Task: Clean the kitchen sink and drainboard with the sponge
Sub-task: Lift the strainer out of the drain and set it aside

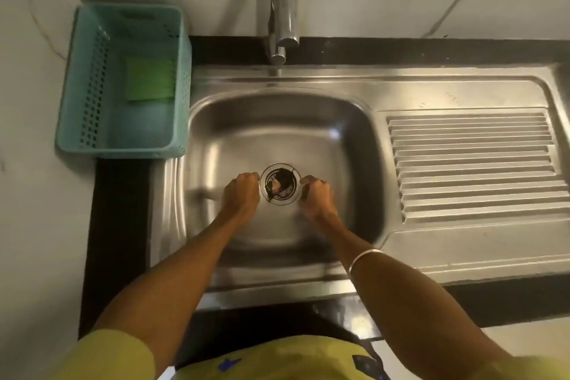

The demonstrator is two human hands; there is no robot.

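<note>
A steel sink (234, 139) holds a round drain strainer (280, 184) with dark food scraps in it. My left hand (241, 194) and my right hand (317, 193) reach down into the basin, one on each side of the strainer, fingers curled at its rim. Whether they lift it I cannot tell. A green sponge (151, 79) lies inside a teal plastic basket (89, 120) on the counter left of the sink. The ribbed drainboard (472, 163) extends to the right of the basin.
A chrome tap (283, 9) rises at the back, its spout over the basin's far edge. A black counter strip (401, 49) runs behind the sink and along its left side. White marble-look walls stand behind and to the left.
</note>
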